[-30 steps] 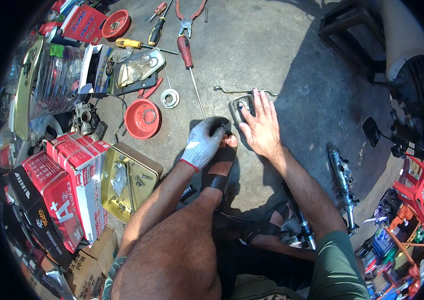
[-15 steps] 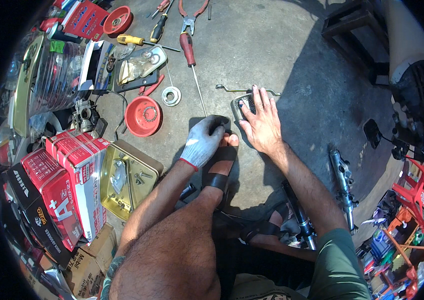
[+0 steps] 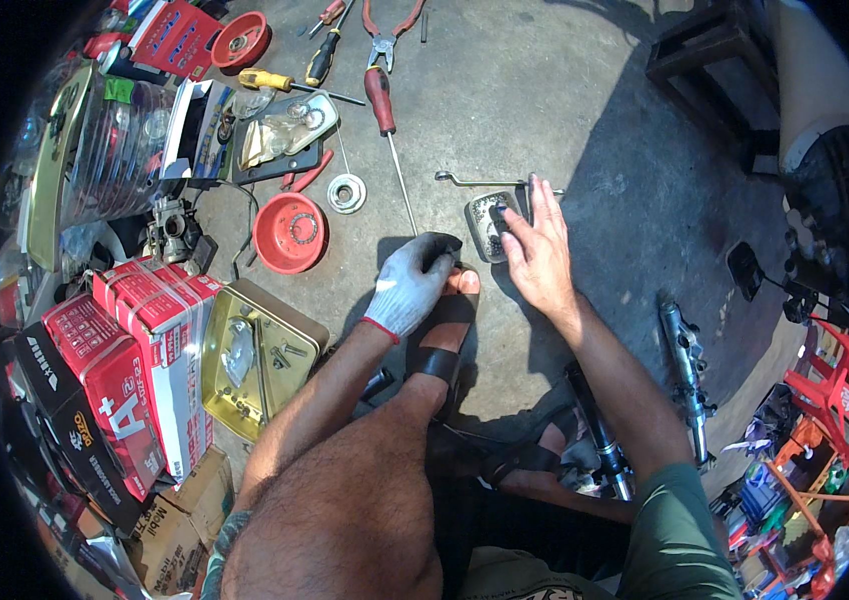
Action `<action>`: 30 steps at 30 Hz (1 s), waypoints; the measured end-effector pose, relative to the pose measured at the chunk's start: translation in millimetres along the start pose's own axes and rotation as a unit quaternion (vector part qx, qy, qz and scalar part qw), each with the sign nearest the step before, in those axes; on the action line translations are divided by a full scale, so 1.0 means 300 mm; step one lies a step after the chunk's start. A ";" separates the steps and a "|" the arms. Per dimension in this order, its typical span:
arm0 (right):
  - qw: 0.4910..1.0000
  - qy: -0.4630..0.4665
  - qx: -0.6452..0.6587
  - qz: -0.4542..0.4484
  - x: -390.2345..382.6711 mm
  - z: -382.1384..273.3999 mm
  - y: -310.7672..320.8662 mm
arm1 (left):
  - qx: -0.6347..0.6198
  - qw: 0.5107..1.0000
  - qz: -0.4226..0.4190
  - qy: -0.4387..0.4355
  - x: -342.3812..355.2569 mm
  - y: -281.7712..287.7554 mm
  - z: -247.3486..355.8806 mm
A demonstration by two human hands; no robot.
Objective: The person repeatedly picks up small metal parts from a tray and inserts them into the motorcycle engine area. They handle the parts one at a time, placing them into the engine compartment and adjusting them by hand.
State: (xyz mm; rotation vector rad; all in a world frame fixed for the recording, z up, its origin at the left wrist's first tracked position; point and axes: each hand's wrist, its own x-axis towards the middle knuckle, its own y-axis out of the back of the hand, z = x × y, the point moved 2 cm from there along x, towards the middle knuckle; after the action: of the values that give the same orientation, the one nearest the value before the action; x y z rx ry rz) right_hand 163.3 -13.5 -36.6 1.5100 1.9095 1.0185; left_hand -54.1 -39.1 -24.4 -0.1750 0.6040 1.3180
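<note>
The bare right hand point(image 3: 542, 255) spreads open, its dark-tipped index finger reaching over a small metal dish point(image 3: 475, 225) of tiny beads; whether it presses on them, I cannot tell. The hands are apart. The gloved left hand point(image 3: 410, 280) curls its fingers beside the toes of the sandalled foot point(image 3: 461, 282); any grip is hidden. The dish lies on the floor point(image 3: 505, 110), far and left of the right hand, the nearer one, its long axis running roughly near to far. Just beyond lies a wrench point(image 3: 485, 183), left to right; farther left stands a red bowl point(image 3: 275, 245).
</note>
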 end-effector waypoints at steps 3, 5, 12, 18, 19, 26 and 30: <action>0.993 -0.069 0.073 0.054 0.001 -0.014 0.033 | 0.025 1.000 0.010 -0.009 0.007 0.004 -0.032; 0.956 -0.163 0.239 0.053 0.004 -0.017 0.056 | 0.009 1.000 0.006 0.004 0.013 -0.006 -0.047; 0.612 -0.382 0.693 -0.006 -0.019 -0.066 0.138 | 0.058 0.998 0.009 -0.018 -0.010 -0.006 0.010; 0.523 -0.362 0.771 -0.005 -0.050 -0.158 0.250 | -0.016 1.000 -0.001 -0.025 -0.031 -0.012 0.088; 0.524 -0.340 0.781 -0.006 -0.050 -0.173 0.268 | -0.027 0.999 0.001 -0.047 -0.026 -0.011 0.086; 0.532 -0.256 0.806 0.052 -0.089 -0.293 0.528 | -0.025 0.992 -0.036 -0.121 -0.098 0.064 0.305; 0.555 -0.169 0.811 0.083 -0.128 -0.370 0.744 | 0.073 0.967 -0.019 -0.245 -0.161 0.161 0.495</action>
State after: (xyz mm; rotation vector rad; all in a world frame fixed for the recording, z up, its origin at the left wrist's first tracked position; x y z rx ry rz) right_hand 220.7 -54.3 205.7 2.3242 2.2258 -1.5994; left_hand -58.8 -0.6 134.4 0.2558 0.2709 1.2142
